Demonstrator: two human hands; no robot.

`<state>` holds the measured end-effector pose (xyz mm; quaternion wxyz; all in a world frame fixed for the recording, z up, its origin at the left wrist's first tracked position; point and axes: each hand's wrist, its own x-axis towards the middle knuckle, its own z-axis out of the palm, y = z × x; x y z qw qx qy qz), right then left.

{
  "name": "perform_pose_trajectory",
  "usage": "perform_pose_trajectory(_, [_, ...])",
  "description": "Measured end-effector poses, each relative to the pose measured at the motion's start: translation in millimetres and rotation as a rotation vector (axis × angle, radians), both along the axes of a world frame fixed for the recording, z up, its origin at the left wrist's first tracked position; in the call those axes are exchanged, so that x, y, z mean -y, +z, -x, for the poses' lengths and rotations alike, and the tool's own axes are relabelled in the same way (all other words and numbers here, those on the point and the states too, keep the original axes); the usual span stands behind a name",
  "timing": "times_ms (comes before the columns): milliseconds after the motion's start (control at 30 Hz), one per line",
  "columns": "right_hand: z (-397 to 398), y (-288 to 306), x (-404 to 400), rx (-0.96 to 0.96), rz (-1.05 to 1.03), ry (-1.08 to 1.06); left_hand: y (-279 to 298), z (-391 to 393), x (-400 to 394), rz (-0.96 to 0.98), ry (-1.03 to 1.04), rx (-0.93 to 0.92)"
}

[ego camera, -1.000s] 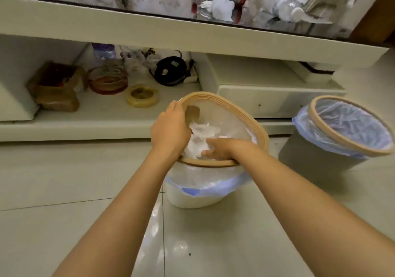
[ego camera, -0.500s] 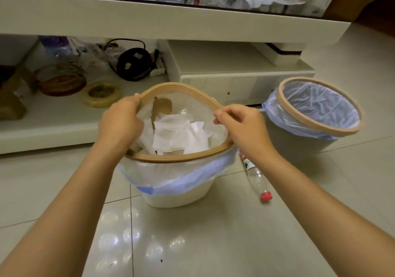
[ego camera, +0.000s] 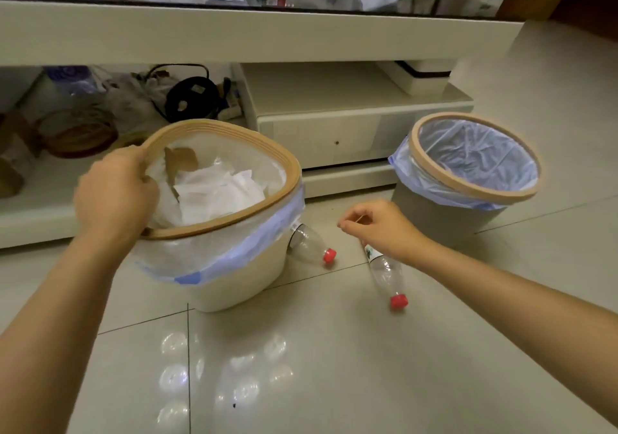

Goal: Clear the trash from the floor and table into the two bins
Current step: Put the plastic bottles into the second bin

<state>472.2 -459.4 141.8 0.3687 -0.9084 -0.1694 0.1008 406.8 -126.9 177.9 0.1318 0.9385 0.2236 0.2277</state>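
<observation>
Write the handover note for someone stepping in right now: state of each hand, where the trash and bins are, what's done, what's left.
Left hand grips the rim of the near bin, which holds white paper and cardboard.
Right hand, loosely curled, holds nothing, above a floor bottle.
Second bottle lies against the near bin.
Far bin: lined, nothing visible inside.
Left: both floor bottles, plus bottles and paper on the table top.

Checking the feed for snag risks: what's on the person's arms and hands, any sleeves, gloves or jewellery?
Both arms are bare as far up as the view shows, with no sleeves in sight. The left hand and right hand wear no gloves, and no rings, watch or wristbands show on either. There are no marks or bandages.
</observation>
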Motion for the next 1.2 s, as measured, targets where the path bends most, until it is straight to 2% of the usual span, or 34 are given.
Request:
perform_pose_trajectory(133, [-28,14,18,0.097,0.398,0.204,8,-6,35,-0.155,-0.159,0.179])
perform_pose_trajectory(233, [-43,15,14,0.124,0.448,0.320,5,-12,84,-0.175,-0.353,0.259])
perform_pose_trajectory(333, [-49,0,10,0.184,0.523,0.449,-19,-25,126,-0.362,-0.540,0.177])
perform_pose_trajectory(433, [-43,-18,22,0.222,0.557,0.572,-39,-37,149,-0.532,-0.587,0.153])
perform_pose_trajectory(500, [-41,-25,35,0.269,0.587,0.693,-51,-44,166,-0.559,-0.663,0.185])
perform_pose_trajectory(533, [-42,-29,42,0.265,0.617,0.757,-60,-46,176,-0.536,-0.722,0.142])
perform_pose_trajectory(633, [-52,-45,63,0.147,0.772,0.923,-100,-51,194,-0.395,-0.858,-0.178])
perform_pose_trajectory(700, [-59,-57,76,0.096,0.885,1.002,-129,-57,198,-0.359,-0.852,-0.319])
perform_pose_trajectory(767, [-64,-72,91,0.104,0.929,1.049,-155,-67,203,-0.411,-0.862,-0.407])
perform_pose_trajectory(833, [-66,-85,107,0.116,0.899,1.052,-178,-79,212,-0.489,-0.850,-0.466])
perform_pose_trajectory(900, [-70,-98,121,0.243,0.816,1.073,-201,-90,222,-0.526,-0.833,-0.503])
perform_pose_trajectory(1100, [-74,-123,124,0.429,0.791,1.141,-222,-114,236,-0.588,-0.751,-0.540])
perform_pose_trajectory(1200, [-72,-129,113,0.566,0.829,1.164,-216,-121,237,-0.563,-0.766,-0.475])
